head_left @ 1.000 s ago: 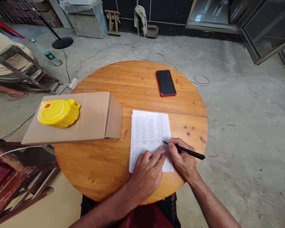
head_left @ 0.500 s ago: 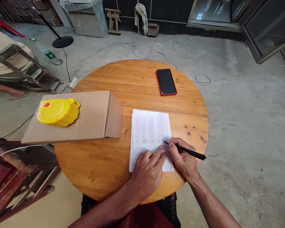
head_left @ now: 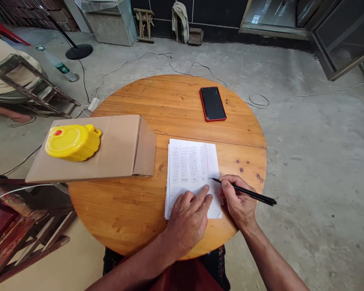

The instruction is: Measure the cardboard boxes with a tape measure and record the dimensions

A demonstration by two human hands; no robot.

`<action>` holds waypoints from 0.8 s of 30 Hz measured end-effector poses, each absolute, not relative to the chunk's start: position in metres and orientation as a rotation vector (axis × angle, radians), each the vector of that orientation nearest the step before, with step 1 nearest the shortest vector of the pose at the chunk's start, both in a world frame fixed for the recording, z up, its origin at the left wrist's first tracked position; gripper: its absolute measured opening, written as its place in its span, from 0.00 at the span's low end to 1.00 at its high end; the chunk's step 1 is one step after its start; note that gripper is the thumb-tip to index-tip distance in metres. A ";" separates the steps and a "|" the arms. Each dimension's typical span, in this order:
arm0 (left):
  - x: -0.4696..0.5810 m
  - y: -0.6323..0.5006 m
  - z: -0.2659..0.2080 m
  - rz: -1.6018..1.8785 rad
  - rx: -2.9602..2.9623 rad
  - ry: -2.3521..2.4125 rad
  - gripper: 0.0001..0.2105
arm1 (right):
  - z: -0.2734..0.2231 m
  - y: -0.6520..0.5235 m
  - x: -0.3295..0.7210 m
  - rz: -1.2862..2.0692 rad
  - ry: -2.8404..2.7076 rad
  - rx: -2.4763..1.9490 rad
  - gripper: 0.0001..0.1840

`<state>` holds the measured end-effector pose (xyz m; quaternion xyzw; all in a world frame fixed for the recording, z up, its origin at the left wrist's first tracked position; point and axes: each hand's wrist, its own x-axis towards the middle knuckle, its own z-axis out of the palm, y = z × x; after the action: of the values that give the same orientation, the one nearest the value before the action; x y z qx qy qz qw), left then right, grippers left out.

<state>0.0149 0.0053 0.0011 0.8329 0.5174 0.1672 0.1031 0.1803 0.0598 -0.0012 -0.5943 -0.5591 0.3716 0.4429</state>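
A small stack of white paper (head_left: 177, 190) lies on the round wooden table (head_left: 133, 218), its top sheet covered in columns of handwriting. Across the lower part of the sheet rests my left hand (head_left: 190, 218), fingers stretched out and holding nothing. My right hand (head_left: 239, 201) grips a black pen (head_left: 255, 195) at the sheet's right edge. The pen's tip points left, over the lowest written lines of the right column; whether it touches the paper I cannot tell.
A cardboard box (head_left: 115, 149) bearing a yellow plastic case (head_left: 74, 143) stands on the table's left. A phone in a red case (head_left: 212, 104) lies toward the back. A wooden chair (head_left: 33, 230) is at lower left; a seated person (head_left: 9, 60) is beyond.
My right hand has moved slightly right with the pen, whose tip has shifted a little right and up. My left hand stays in place on the paper.
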 end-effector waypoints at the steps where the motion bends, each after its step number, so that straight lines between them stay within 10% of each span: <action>1: 0.015 0.005 0.001 0.489 2.459 1.524 0.20 | -0.002 0.060 0.181 0.932 -1.338 -1.470 0.08; 24: 0.005 -0.015 0.013 0.691 2.353 1.435 0.09 | 0.025 0.102 0.165 -0.209 -2.672 -1.262 0.17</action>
<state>0.0047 -0.0148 0.0133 0.8189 0.4992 0.2404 0.1495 0.1654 0.1021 0.0249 -0.4244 -0.8983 -0.0703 0.0894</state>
